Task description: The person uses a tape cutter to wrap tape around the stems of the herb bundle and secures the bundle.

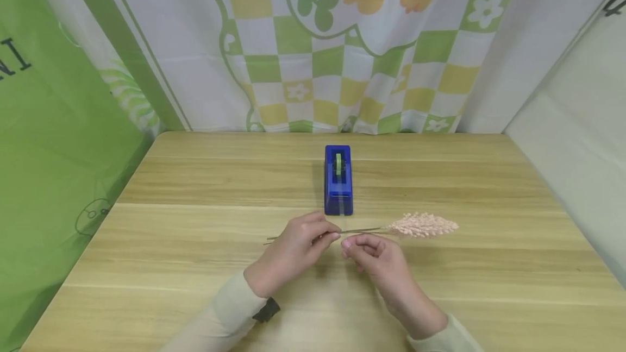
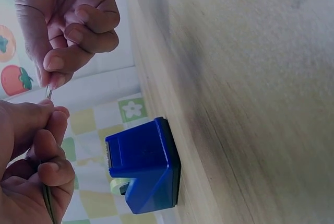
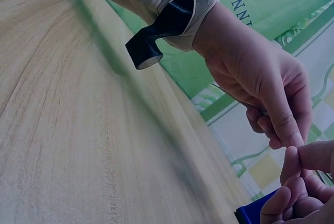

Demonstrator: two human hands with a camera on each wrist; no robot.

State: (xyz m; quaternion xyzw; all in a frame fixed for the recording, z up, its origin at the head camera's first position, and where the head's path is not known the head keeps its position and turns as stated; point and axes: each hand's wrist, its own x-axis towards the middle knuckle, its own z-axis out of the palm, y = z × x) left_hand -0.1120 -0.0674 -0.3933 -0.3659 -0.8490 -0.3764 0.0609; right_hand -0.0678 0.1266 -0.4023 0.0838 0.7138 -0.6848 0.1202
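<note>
My left hand (image 1: 303, 238) pinches the thin stems (image 1: 362, 230) of an artificial flower spray between thumb and fingertips; the stem ends stick out to its left. The pale pink, grain-like flower head (image 1: 424, 225) points right, level over the table. Close beside the pinch, the right hand (image 1: 383, 265) has thumb and index finger pressed together, the other fingers curled. A small clear, shiny strip (image 2: 49, 92), looking like tape, shows between the two hands' fingertips in the left wrist view; most of it is hidden by the fingers.
A blue tape dispenser (image 1: 338, 181) with a small roll stands just beyond the hands on the wooden table (image 1: 195, 178). Behind it hangs a checked, flowered curtain (image 1: 352, 80). Green cloth (image 1: 44, 178) lines the left side, pale cloth (image 1: 582, 102) the right.
</note>
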